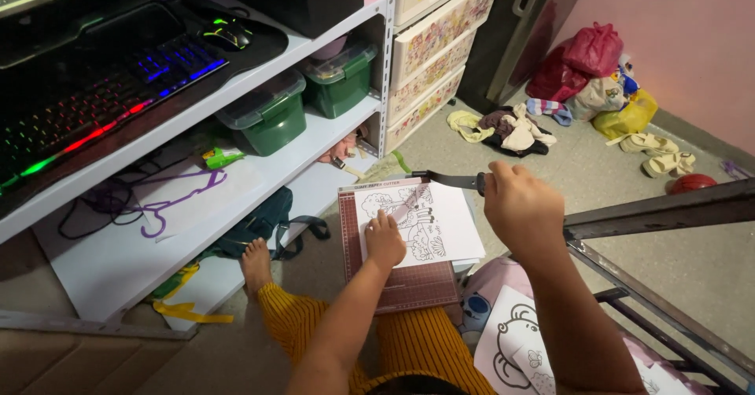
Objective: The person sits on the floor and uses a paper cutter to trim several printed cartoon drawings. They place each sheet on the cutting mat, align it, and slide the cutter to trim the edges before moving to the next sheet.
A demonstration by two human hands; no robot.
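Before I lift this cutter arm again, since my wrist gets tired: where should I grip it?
Grip the black handle at its far free end, where your right hand is, coming from above. It juts past the paper cutter, clear of the colouring sheet under your left hand.

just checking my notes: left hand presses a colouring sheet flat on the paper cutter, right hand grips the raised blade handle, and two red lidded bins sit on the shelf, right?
Not quite: the head view shows the two lidded bins on the shelf are green, not red. The rest holds: the left hand presses the colouring sheet flat on the paper cutter, and the right hand grips the raised blade handle.
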